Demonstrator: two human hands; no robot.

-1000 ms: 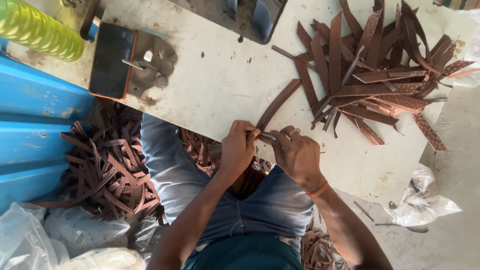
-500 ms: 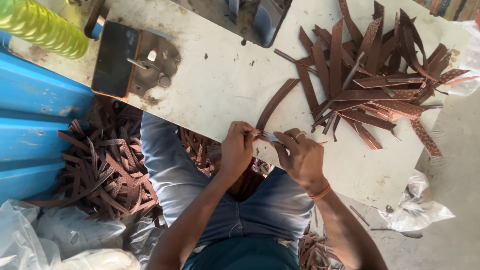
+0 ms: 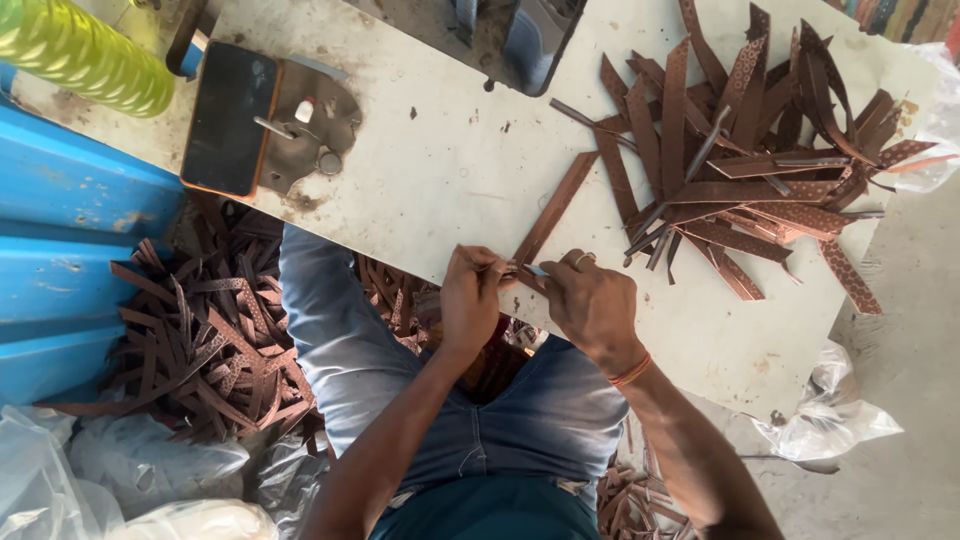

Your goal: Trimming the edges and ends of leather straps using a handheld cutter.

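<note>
1. We hold one brown strip (image 3: 552, 212) by its near end at the table's (image 3: 430, 170) front edge; the rest of it lies flat on the white top, slanting away toward the pile.
2. Our left hand (image 3: 470, 298) has its fingers pinched together on that near end. Our right hand (image 3: 592, 300), with a ring and an orange wristband, meets it there, fingers closed on the same end and on something small and pale that we cannot make out.
3. We judge the step in hand to be work on the strip's tip, the two hands touching over it. The next move seems to call for a steady pinch from the left while the right works, with the strip kept flat.
4. Beyond the strip, a pile (image 3: 745, 160) of similar strips, some spotted, covers the table's right part.
5. Far left on the table lie a dark phone (image 3: 226, 118) and a grey plate (image 3: 318, 135) with small parts, and a yellow-green bottle (image 3: 85, 55) beside them.
6. Below the table, by our knee, a heap (image 3: 200, 345) of strips lies on the floor next to a blue sheet (image 3: 60, 230) and plastic bags (image 3: 150, 470).
</note>
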